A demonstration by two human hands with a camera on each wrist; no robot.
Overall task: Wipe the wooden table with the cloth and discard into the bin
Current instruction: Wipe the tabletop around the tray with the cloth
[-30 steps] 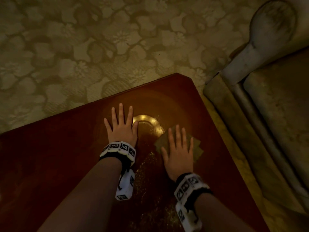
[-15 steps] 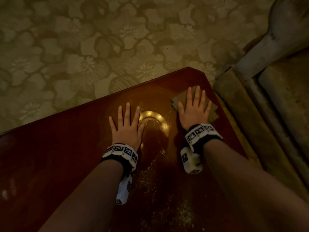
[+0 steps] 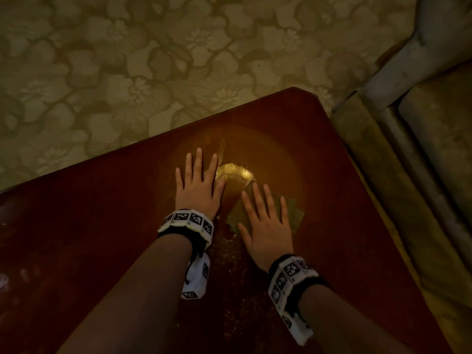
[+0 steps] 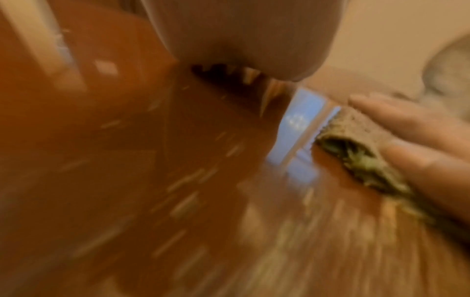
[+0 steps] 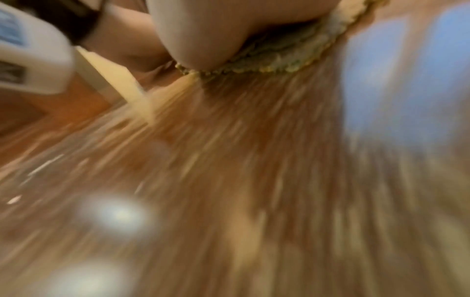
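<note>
Where the dark red wooden table (image 3: 332, 200) met a floral-patterned carpet (image 3: 127, 72) along its far edge, its glossy top carried a bright light reflection (image 3: 235, 172) between the hands and pale crumbs (image 3: 229, 251) scattered nearer the person, with a pale upholstered sofa (image 3: 421, 149) close on the right. The left hand (image 3: 198, 186) lay flat on the bare wood, fingers straight and spread, grasping nothing. Just to its right, the right hand (image 3: 265, 226) pressed the folded green cloth (image 3: 293, 213) against the tabletop with straight fingers, covering most of it; both wrist views were blurred.
</note>
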